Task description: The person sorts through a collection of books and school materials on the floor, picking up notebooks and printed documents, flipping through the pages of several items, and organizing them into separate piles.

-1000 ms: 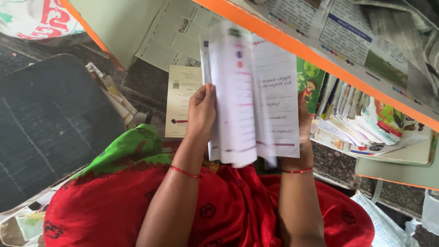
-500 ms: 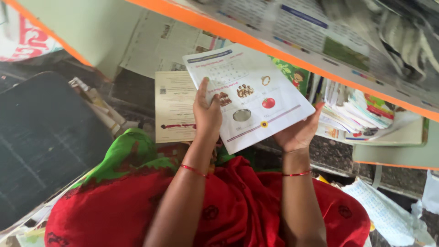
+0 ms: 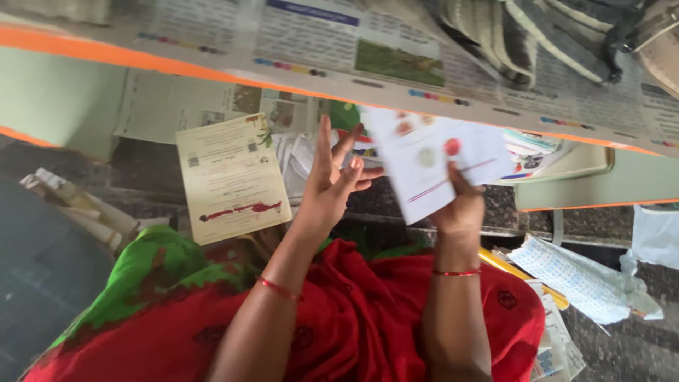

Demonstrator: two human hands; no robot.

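Newspaper-lined shelving (image 3: 424, 64) with an orange edge runs overhead, above a dark stone floor. Far left: a dark slate board (image 3: 42, 283). Next, a cream pamphlet (image 3: 232, 178) lies flat near the shelf's base. My left hand (image 3: 329, 187) is raised beside it, fingers spread, holding nothing, just apart from the white sheet (image 3: 431, 166). My right hand (image 3: 460, 205) grips that sheet at its lower edge, thumb on the printed face; the sheet is blurred, so its pictures are probably small coloured illustrations. Red cloth (image 3: 353, 318) covers my lap below both wrists. Right: loose printed papers (image 3: 580, 279) on the floor.
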